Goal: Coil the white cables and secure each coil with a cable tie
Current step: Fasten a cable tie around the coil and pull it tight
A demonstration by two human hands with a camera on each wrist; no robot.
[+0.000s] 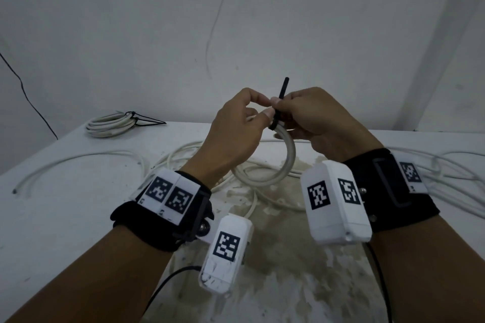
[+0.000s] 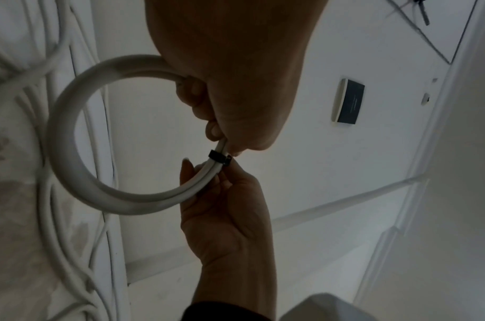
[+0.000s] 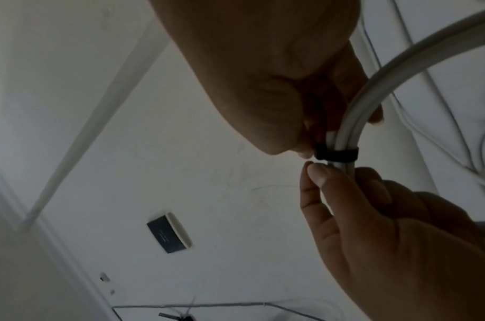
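Both hands are raised above the table [image 1: 52,217] with a small white cable coil [image 1: 287,162] between them. A black cable tie [image 1: 282,92] is looped round the coil's top, its tail pointing straight up. My left hand [image 1: 263,109] pinches the coil right beside the tie's band with thumb and forefinger. My right hand [image 1: 282,107] pinches the tie's tail just above the band, its lower fingers curled against the coil. In the left wrist view the tie's band [image 2: 219,157] sits snug on the coil [image 2: 60,139]. The right wrist view shows the band [image 3: 336,155] wrapped round the coil's strands.
A finished coil [image 1: 112,123] bound with black ties lies at the table's back left corner. Loose white cables [image 1: 78,160] sprawl over the table beneath the hands and out to the right [image 1: 446,173]. A grey wall stands close behind.
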